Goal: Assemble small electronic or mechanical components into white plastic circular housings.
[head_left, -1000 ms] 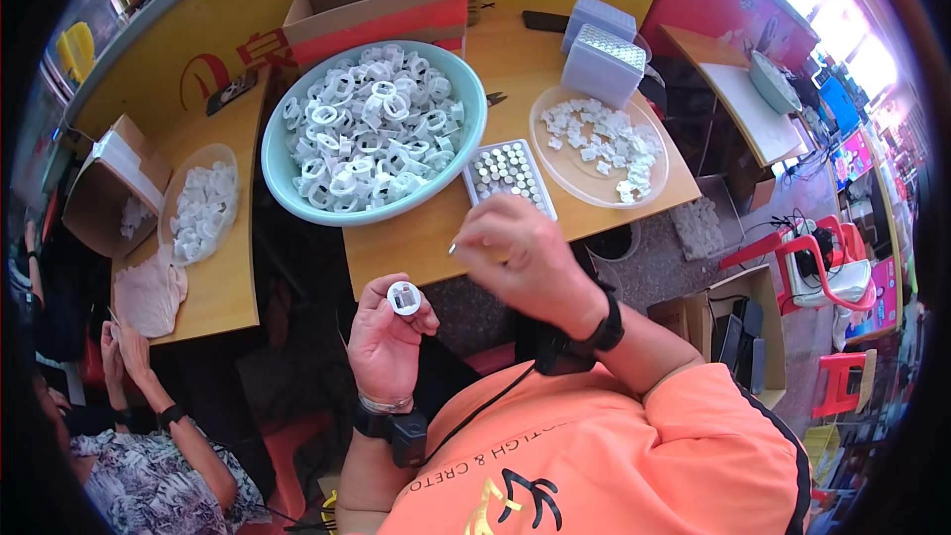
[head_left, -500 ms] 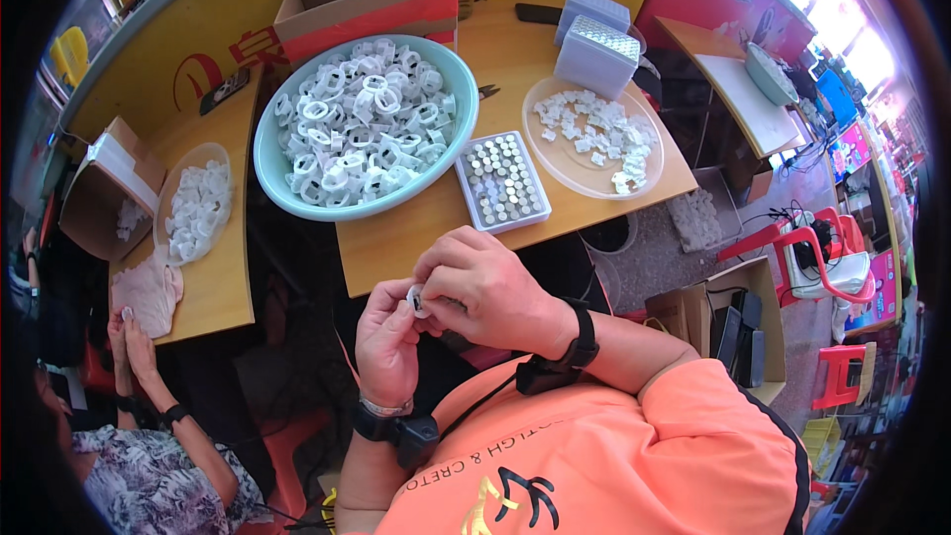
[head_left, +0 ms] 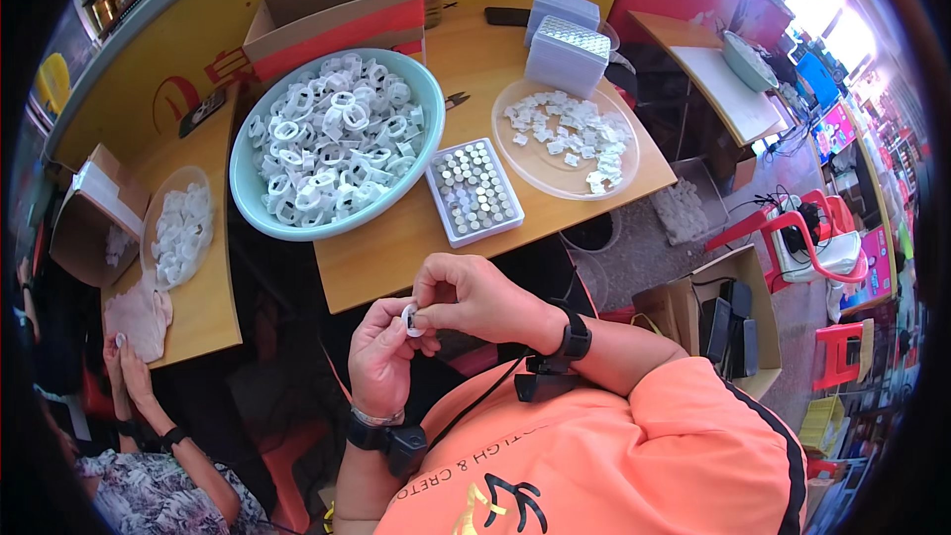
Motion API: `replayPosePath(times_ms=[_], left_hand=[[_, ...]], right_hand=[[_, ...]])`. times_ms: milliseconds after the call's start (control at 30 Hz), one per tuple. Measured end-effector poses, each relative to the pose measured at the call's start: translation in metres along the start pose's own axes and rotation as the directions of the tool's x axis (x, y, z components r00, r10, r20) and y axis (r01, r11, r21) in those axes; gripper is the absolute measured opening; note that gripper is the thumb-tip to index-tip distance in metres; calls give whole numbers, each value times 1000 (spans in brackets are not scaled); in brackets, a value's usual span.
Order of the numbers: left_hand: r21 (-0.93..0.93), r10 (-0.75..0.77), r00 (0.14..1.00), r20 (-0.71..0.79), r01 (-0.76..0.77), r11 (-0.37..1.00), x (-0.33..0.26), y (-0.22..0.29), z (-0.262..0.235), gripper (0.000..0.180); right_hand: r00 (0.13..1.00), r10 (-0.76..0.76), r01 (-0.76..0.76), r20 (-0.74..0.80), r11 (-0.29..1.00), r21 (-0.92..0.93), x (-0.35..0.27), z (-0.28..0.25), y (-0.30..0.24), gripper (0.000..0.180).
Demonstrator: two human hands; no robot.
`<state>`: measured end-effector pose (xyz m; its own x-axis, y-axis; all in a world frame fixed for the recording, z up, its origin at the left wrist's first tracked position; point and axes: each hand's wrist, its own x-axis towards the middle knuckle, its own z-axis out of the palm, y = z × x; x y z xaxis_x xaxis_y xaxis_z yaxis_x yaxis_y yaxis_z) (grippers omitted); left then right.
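Observation:
A small white plastic ring-shaped part [head_left: 409, 318] is pinched between the fingers of my left hand [head_left: 381, 357], just off the table's front edge. My right hand [head_left: 485, 305] meets it from the other side, thumb and forefinger closed at the part; whether a smaller piece sits between them is hidden. Beyond my hands stands a light-blue basin [head_left: 241, 183] heaped with similar white ring parts [head_left: 332, 134]. To its right is a white tray [head_left: 482, 235] of round silvery cylinders [head_left: 474, 183]. A clear round lid [head_left: 515, 163] farther right carries small white pieces [head_left: 570, 129].
Two white plastic boxes [head_left: 567, 54] and an open cardboard box [head_left: 337, 25] stand at the back of the wooden table [head_left: 357, 272]. At far left, another person's hands [head_left: 129, 372] work beside a second table [head_left: 213, 312] with a plate of white parts [head_left: 183, 233].
The view has shifted, so the table things sit a little lower and farther left. My hands stay together at the ring part, which now shows more edge-on.

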<state>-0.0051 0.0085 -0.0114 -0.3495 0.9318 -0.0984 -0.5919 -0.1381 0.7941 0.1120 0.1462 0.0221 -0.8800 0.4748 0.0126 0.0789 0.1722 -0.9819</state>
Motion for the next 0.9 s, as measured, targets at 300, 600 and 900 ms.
replayPosePath(times_ms=[300, 600, 900], left_hand=[[-103, 49, 997, -54, -54, 993, 2, -3, -3, 29], [-137, 82, 991, -106, -96, 986, 6, 2, -16, 28], [-144, 86, 990, -114, -102, 984, 6, 4, -18, 29]], right_hand=[[978, -164, 157, -130, 986, -63, 8, -30, 6, 14], [867, -419, 11, -269, 556, -831, 42, -60, 23, 15], [857, -394, -124, -332, 467, -875, 50, -52, 24, 15]])
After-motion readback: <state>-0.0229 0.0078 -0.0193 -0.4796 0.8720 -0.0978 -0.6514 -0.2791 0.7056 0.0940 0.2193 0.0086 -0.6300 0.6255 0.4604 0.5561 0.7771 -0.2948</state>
